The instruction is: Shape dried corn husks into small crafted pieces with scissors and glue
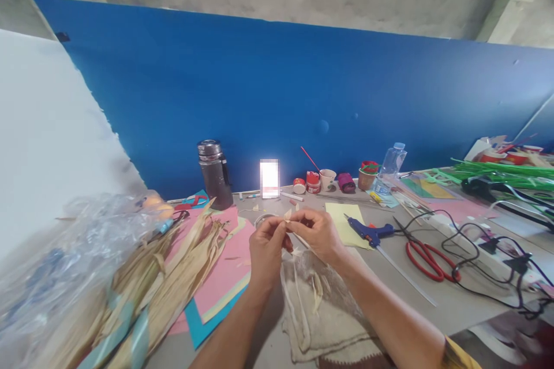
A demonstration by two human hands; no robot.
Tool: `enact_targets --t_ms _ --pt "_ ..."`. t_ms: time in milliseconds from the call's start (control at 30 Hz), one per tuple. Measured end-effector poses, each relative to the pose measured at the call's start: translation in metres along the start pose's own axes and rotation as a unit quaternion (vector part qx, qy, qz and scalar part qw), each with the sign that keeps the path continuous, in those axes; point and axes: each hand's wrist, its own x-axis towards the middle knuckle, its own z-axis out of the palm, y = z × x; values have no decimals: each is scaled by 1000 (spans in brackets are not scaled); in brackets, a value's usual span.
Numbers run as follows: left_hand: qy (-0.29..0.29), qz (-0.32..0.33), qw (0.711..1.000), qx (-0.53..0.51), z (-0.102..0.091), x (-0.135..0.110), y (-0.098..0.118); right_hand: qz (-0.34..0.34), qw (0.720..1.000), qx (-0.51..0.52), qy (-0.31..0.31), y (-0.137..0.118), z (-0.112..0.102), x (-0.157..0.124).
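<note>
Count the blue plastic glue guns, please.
1: the blue plastic glue gun, right of the bare right hand, partly on pale-yellow paper. Others may be hidden.

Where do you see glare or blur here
In the head view, a white rectangle is washed out and pixelated before the blue panel; also in the head view, a pale sheen brightens the panel's right side, and the pale scrap between left hand and right hand looks too soft to identify.

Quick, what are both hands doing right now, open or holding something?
Left hand: closed, pinching a small pale piece.
Right hand: closed, pinching at the same small pale piece.
</note>
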Motion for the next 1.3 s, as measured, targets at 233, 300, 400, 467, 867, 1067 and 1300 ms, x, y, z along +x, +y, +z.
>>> enact_targets --t_ms 233,300,400,467,867,1067,1300 --pt "14 7 999 31 2 0 3 0 1000 -5 11 0 2 -1" --pt "17 6 999 29 2 1 1 4 1000 -9 15 0 2 -2" --pt "20 20 999 38 2 1 0 8 1000 -12 19 0 2 -2" --pt "21 37 998 51 1 1 0 12 1000 -10 21 -1 2 -3" --pt "-85 -78 984 -137 -1 3 -3 6 998 54 -14 3 -7 -3" --pt "-185 -138 960 -158 -10 7 7 53 959 231 -154 1 -16 -2" --pt "-206 -165 956 -128 -13 10 5 73 954 214 -198 -5 -28 0"
